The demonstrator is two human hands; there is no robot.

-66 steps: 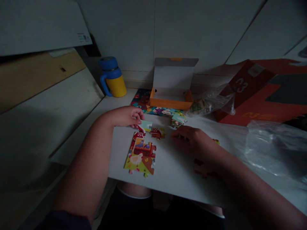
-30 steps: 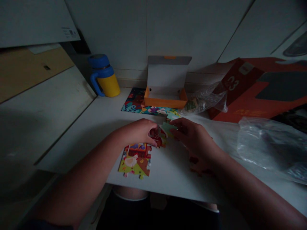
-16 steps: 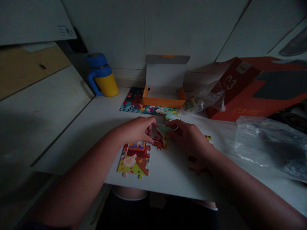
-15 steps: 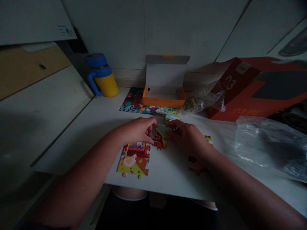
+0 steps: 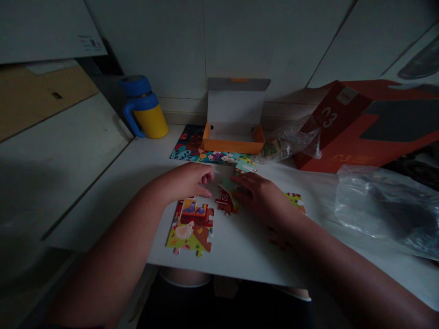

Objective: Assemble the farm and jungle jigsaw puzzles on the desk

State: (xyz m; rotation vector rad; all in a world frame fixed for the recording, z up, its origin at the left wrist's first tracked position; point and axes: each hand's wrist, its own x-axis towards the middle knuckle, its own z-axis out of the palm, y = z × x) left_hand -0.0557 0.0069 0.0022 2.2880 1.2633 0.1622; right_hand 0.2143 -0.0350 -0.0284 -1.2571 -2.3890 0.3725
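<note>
My left hand (image 5: 192, 183) is off the puzzle pieces, with a gap between its thumb and curled fingers and nothing in it. Just to its right is a puzzle piece with a red barn (image 5: 224, 198). The fingers and thumb of my right hand (image 5: 259, 194) are at this piece's right side and cover part of it. A joined block of puzzle pieces with a white hen (image 5: 185, 230) lies below my left hand. Partly hidden by my right hand and forearm are another piece with yellow-green and red (image 5: 295, 201) and a brown piece (image 5: 277, 240).
Behind the hands, an open orange box (image 5: 233, 145) stands on a colourful picture sheet (image 5: 187, 148). A blue and yellow flask (image 5: 147, 112) is at the back left. On the right are a clear bag (image 5: 291, 141), a large orange box (image 5: 343, 132) and more clear plastic (image 5: 384, 210).
My left hand has let go of the barn piece and moved a little left. My right hand remains at the piece, its fingers shifted slightly left over it.
</note>
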